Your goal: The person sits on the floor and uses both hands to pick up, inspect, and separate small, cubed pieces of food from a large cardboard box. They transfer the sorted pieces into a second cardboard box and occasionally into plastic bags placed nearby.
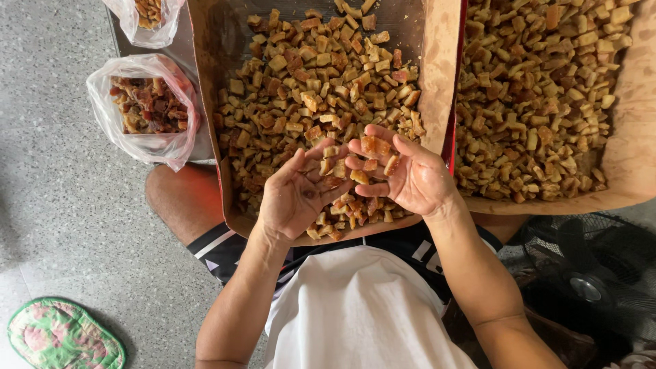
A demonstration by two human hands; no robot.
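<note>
A cardboard tray [208, 82] lined with brown paper rests on my lap, filled with small golden-brown fried cubes [314, 82]. My left hand [290, 201] is cupped palm-up over the tray's near edge, with a few cubes lying on its fingers. My right hand [403, 178] is beside it, palm up, fingers touching the left hand's fingers, holding several cubes [372, 154] on its fingertips.
A second paper-lined tray [629, 157] of the same cubes lies to the right. Two clear plastic bags [147, 109] of darker pieces stand at the upper left on a speckled floor. A green patterned slipper [65, 335] is at the lower left, a black fan [588, 273] at the lower right.
</note>
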